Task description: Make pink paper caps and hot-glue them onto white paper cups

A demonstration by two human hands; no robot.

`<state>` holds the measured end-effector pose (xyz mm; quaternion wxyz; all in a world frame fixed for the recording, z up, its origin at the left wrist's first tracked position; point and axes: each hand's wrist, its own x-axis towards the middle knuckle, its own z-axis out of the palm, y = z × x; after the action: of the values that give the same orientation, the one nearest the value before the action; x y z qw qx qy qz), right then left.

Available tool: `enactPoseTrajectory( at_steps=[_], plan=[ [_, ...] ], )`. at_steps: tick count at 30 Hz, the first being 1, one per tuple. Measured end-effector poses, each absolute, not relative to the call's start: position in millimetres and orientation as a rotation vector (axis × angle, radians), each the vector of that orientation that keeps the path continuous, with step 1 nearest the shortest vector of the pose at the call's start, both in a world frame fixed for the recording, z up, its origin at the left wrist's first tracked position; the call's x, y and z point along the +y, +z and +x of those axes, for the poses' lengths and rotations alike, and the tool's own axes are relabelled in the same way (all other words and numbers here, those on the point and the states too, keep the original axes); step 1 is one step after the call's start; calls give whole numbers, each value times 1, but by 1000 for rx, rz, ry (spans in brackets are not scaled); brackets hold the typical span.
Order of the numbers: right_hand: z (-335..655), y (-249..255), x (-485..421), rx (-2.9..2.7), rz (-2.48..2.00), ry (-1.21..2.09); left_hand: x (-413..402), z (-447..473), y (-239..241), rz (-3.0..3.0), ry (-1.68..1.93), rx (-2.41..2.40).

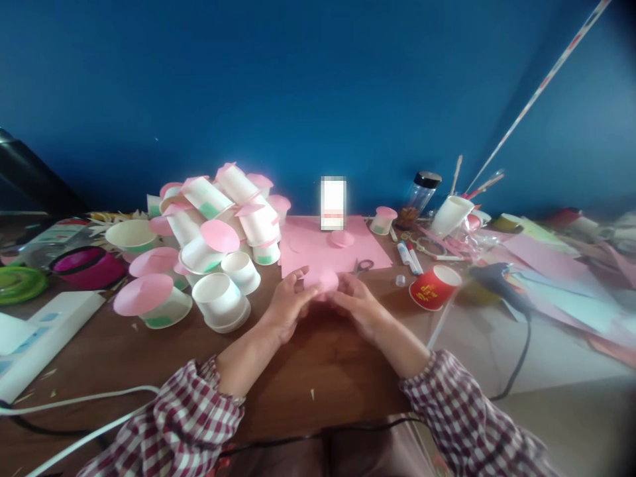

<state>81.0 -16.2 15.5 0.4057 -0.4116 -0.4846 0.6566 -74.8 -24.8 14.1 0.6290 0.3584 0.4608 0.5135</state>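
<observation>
Between my two hands is a small round piece of pink paper (324, 281), held by its edges above the table. My left hand (294, 299) grips its left side, thumb toward the front. On the right side, my right hand (358, 303) pinches the paper with thumb and fingers. Just beyond lies a pink paper sheet (293, 248) with a shallow pink paper cone (342, 239) on it. Dark-handled scissors (364, 265) rest at the sheet's right front edge. Some of my fingertips are hidden behind the paper.
White paper cups with pink paper tops (199, 199) are piled at left. Plain white cups (221, 301) stand before them. To the right are a red paper cup (435, 287), pens (410, 257), a glue gun (504, 285) and loose paper (556, 271). A power strip (54, 331) lies left.
</observation>
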Motion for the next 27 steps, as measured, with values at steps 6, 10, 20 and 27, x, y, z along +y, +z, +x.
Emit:
enactPoseTrajectory(
  at_steps=[6, 10, 20, 27],
  plan=[
    [81, 17, -17, -1227, -1022, 1668, -24, -77, 14, 794, 1161, 1046],
    [81, 19, -19, -1247, -1038, 1662, -25, -76, 16, 791, 1176, 1071],
    [79, 9, -16, -1230, -1033, 1600, -25, -74, 12, 817, 1184, 1116],
    [79, 10, -16, -1274, -1057, 1616, -23, -74, 12, 785, 1244, 1170]
  ],
)
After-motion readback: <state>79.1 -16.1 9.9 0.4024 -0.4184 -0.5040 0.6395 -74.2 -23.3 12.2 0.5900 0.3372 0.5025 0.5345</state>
